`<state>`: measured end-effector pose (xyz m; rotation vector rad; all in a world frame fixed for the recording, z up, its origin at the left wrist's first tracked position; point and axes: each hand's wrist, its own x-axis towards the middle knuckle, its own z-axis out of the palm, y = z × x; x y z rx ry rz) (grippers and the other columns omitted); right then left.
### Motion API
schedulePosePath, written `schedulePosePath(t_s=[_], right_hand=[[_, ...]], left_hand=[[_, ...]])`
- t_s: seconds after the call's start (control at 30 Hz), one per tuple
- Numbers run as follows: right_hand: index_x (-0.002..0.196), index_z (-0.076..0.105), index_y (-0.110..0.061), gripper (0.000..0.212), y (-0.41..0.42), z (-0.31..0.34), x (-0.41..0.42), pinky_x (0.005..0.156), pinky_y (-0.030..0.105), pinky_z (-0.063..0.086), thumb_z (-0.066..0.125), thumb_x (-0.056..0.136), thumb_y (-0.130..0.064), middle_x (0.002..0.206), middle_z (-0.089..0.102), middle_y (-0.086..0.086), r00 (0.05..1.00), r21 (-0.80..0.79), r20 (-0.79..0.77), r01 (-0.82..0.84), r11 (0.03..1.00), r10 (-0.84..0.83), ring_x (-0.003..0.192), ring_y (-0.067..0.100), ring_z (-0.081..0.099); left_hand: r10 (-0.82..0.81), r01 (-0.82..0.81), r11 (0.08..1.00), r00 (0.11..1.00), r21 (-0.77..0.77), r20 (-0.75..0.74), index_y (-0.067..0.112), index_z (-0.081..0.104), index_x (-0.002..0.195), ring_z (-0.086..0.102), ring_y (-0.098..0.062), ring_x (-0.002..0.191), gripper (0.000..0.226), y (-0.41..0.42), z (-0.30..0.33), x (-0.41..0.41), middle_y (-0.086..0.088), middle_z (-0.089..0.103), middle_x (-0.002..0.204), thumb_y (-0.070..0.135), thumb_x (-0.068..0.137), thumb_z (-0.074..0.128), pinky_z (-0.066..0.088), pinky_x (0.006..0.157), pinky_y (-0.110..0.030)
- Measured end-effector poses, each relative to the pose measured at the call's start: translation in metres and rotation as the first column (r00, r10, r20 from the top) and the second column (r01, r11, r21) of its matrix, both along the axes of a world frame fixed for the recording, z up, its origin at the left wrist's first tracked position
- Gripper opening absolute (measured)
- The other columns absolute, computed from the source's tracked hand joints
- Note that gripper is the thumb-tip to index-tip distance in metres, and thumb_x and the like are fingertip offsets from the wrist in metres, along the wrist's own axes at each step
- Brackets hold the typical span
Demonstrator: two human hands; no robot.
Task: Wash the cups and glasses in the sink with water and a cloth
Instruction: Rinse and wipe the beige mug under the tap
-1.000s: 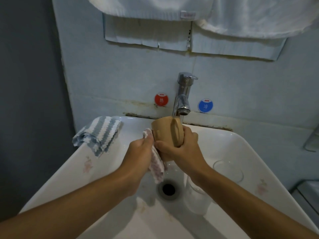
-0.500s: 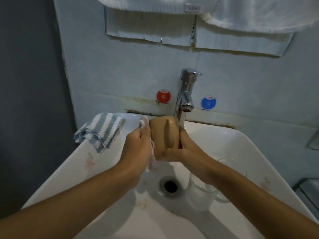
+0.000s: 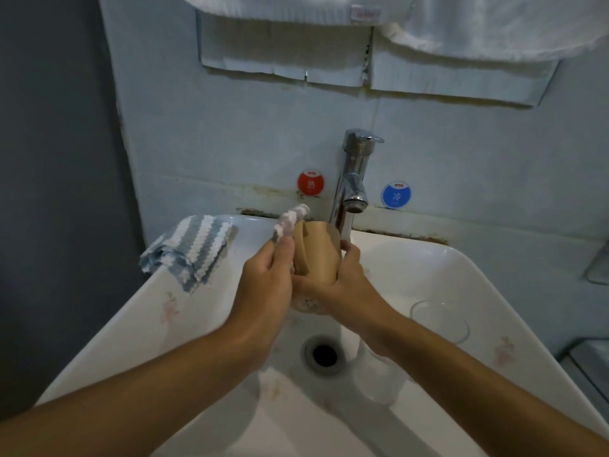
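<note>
- My right hand (image 3: pixel 342 285) grips the tan cup (image 3: pixel 316 255), fingers wrapped round its body, above the sink (image 3: pixel 461 275) and just under the tap (image 3: pixel 354 179).
- My left hand (image 3: pixel 267 282) pinches the cloth (image 3: pixel 290 222) against the cup's left side, by its handle.
- The cup looks light and rigid, probably plastic; wet, it will likely be slippery, so I judge the body or handle the safest hold.
- The cloth is soft and limp.
- A clear glass (image 3: pixel 440 321) sits in the sink on the right, another (image 3: pixel 379 377) near the drain (image 3: pixel 324 354); both look fragile and slick, so I'd hold them round the wall.
</note>
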<state>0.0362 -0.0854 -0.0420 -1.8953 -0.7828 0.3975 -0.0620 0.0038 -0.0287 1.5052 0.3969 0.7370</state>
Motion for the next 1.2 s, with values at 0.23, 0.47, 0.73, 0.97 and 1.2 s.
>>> schedulePosePath(t_s=[0.23,0.47,0.73,0.97,1.2], right_hand=[[0.148,0.016,-0.043,0.104,-0.009,0.008,0.006,0.098,0.05,0.052,0.081,0.066,-0.039,0.136,0.05,0.002,0.936,0.123,-0.314,-0.13,0.984,0.163,0.117,0.028,0.06],[0.146,0.023,-0.039,0.103,-0.009,0.002,0.009,0.097,0.046,0.054,0.089,0.066,-0.034,0.137,0.045,-0.003,0.965,0.183,-0.25,-0.03,0.983,0.077,0.116,0.023,0.058],[0.148,0.014,-0.039,0.111,-0.009,0.004,0.01,0.091,0.034,0.054,0.089,0.066,-0.038,0.138,0.041,-0.007,0.997,0.119,-0.008,-0.069,0.99,0.071,0.115,0.016,0.056],[0.149,0.001,-0.043,0.115,-0.007,0.006,0.009,0.087,0.028,0.058,0.086,0.07,-0.039,0.145,0.029,-0.01,0.964,0.107,0.211,-0.186,0.977,0.161,0.117,0.01,0.053],[0.149,0.002,-0.047,0.113,-0.013,0.005,0.013,0.088,0.03,0.057,0.084,0.072,-0.045,0.143,0.027,-0.017,0.925,0.026,0.333,-0.204,0.979,0.184,0.113,0.005,0.052]], left_hand=[[0.033,-0.045,0.992,0.995,-0.121,-0.098,0.034,0.072,0.102,0.068,-0.019,0.078,0.051,0.001,0.001,-0.005,-0.001,0.073,0.084,0.069,0.091,0.036,0.055,0.077,-0.037],[0.098,-0.098,0.995,0.973,0.011,-0.21,0.008,0.064,0.084,0.061,-0.023,0.062,0.048,0.008,-0.001,-0.011,-0.015,0.065,0.074,0.045,0.103,0.04,0.05,0.059,-0.027],[0.084,-0.079,0.997,0.935,0.028,-0.345,0.003,0.064,0.077,0.057,-0.022,0.061,0.037,0.012,0.005,-0.018,-0.01,0.06,0.066,0.031,0.096,0.051,0.04,0.061,-0.03],[0.171,-0.172,0.985,0.935,0.025,-0.31,0.014,0.062,0.082,0.058,-0.023,0.067,0.024,0.018,0.015,-0.017,-0.012,0.059,0.073,0.036,0.092,0.057,0.043,0.064,-0.032],[0.308,-0.292,0.951,0.924,0.101,-0.226,0.015,0.059,0.085,0.049,-0.02,0.067,0.022,0.029,0.025,-0.016,-0.01,0.053,0.077,0.035,0.094,0.055,0.036,0.057,-0.029]])
